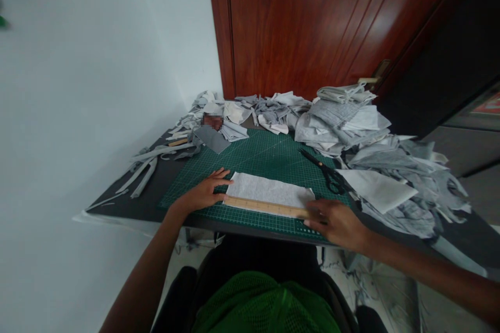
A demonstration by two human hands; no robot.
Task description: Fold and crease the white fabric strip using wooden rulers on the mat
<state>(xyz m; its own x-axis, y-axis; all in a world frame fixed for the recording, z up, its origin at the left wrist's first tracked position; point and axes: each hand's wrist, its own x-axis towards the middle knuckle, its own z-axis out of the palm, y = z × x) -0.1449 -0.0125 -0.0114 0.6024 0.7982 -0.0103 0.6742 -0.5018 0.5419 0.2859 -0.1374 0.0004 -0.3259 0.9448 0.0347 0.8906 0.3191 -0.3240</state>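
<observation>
A light grey piece of fabric [269, 187] lies flat on the green cutting mat [269, 148]. Along its near edge rests a wooden ruler [265, 206]. My left hand [207, 191] is at the left end of both, fingers stretched out, the tips touching the fabric's corner and the ruler's end. At the opposite end my right hand [336, 222] has its fingers closed around the ruler's right end, partly hiding it. Black-handled scissors [324, 169] lie on the mat beyond my right hand, blades pointing away to the left.
Grey and white fabric is heaped on the right [347, 119] and along the back. Cut strips [144, 171] lie on the dark table [125, 203] at left, beside a white wall [97, 88]. A grey folded piece [212, 138] overlaps the mat's far left. Behind stands a wooden door [292, 26].
</observation>
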